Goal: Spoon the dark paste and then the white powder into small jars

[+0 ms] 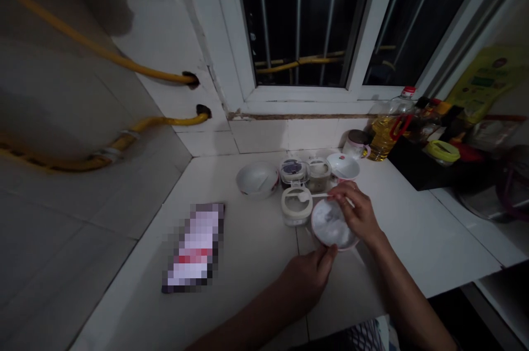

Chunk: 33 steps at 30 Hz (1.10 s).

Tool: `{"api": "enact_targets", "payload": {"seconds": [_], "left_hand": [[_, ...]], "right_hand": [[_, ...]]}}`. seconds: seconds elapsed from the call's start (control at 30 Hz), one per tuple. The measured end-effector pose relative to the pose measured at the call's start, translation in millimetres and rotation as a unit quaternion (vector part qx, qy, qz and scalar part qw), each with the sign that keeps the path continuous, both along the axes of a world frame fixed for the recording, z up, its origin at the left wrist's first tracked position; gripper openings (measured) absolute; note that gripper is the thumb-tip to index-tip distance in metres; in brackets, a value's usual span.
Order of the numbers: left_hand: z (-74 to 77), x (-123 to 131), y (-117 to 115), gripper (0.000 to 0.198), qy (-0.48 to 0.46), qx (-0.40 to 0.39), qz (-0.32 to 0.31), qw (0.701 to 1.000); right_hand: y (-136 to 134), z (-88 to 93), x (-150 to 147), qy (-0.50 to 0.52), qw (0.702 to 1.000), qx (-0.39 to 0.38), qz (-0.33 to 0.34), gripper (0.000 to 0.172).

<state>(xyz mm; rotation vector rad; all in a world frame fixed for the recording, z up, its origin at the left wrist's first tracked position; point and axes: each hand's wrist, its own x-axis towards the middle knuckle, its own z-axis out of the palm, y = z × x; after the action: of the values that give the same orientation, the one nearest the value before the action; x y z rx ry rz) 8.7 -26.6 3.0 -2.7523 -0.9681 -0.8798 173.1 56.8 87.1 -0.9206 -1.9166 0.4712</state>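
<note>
My right hand (pixel 357 210) pinches the handle of a small white spoon (pixel 305 196), whose bowl is over an open seasoning jar (pixel 296 212). Just right of that jar is a pink-rimmed bowl (pixel 330 224) filled with something white. Its near rim is gripped between the thumb and fingers of my left hand (pixel 316 271). Part of the bowl is hidden behind my right hand. Behind the open jar stand a jar with a dark lid (pixel 293 171) and another pale jar (pixel 318 173).
A larger white bowl (pixel 257 179) and a smaller bowl (pixel 344 166) sit toward the back. A glass mug (pixel 356 145) and an oil bottle (pixel 384 133) stand by the wall. A blurred-out phone-like object (pixel 196 246) lies at the left. A pot (pixel 487 191) is at the right.
</note>
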Motion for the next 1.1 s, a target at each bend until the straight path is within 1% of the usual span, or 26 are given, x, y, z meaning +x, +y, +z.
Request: {"api": "enact_targets", "payload": {"seconds": [0.07, 0.1, 0.13, 0.17, 0.23, 0.33, 0.37, 0.43, 0.5, 0.57, 0.63, 0.7, 0.8, 0.93, 1.0, 1.1], "left_hand": [[0.7, 0, 0, 0.035, 0.003, 0.000, 0.006, 1.000], [0.8, 0, 0, 0.035, 0.003, 0.001, 0.009, 1.000], [0.7, 0, 0, 0.034, 0.002, 0.002, 0.010, 1.000], [0.6, 0, 0, 0.034, 0.000, 0.002, 0.008, 1.000], [0.0, 0, 0, 0.034, -0.005, 0.000, 0.002, 1.000], [-0.2, -1, 0, 0.036, -0.011, -0.009, -0.004, 1.000], [-0.1, -1, 0, 0.037, -0.011, -0.014, -0.004, 1.000], [0.3, -2, -1, 0.038, -0.013, -0.022, -0.005, 1.000], [0.5, -2, -1, 0.037, -0.014, -0.021, -0.007, 1.000], [0.5, -2, -1, 0.037, -0.015, -0.014, -0.007, 1.000], [0.3, -2, -1, 0.037, -0.016, -0.007, -0.008, 1.000], [0.4, -2, -1, 0.038, -0.016, -0.006, -0.006, 1.000], [0.6, -2, -1, 0.038, -0.012, -0.012, -0.003, 1.000], [0.2, -1, -1, 0.036, -0.020, -0.001, -0.004, 1.000], [-0.1, -1, -1, 0.036, -0.021, 0.000, -0.004, 1.000], [-0.5, -2, 0, 0.038, -0.018, 0.001, -0.010, 1.000]], "right_hand": [[-1, 0.0, -3, -0.098, 0.990, 0.079, 0.060, 0.023], [-2, 0.6, -4, -0.124, 0.983, 0.104, 0.080, 0.025], [-2, 1.7, -4, -0.133, 0.980, 0.120, 0.086, 0.026], [-3, 3.1, -3, -0.124, 0.981, 0.126, 0.075, 0.026], [-4, 6.6, 3, -0.070, 0.990, 0.120, 0.025, 0.023], [-3, 10.9, 16, 0.009, 0.997, 0.051, -0.063, 0.019], [-2, 11.5, 20, 0.014, 0.996, 0.018, -0.081, 0.019], [2, 11.1, 28, -0.015, 0.995, -0.039, -0.094, 0.019], [6, 9.4, 30, -0.071, 0.992, -0.068, -0.084, 0.019], [9, 7.8, 28, -0.120, 0.988, -0.077, -0.057, 0.019], [10, 7.0, 24, -0.147, 0.985, -0.087, -0.015, 0.022], [10, 7.1, 20, -0.152, 0.983, -0.106, 0.021, 0.024], [10, 7.6, 19, -0.128, 0.980, -0.150, 0.033, 0.023], [11, 7.6, 21, -0.074, 0.970, -0.224, 0.049, 0.020], [12, 7.7, 23, -0.035, 0.967, -0.249, 0.037, 0.017], [14, 8.8, 25, 0.027, 0.960, -0.280, -0.008, 0.014]]}}
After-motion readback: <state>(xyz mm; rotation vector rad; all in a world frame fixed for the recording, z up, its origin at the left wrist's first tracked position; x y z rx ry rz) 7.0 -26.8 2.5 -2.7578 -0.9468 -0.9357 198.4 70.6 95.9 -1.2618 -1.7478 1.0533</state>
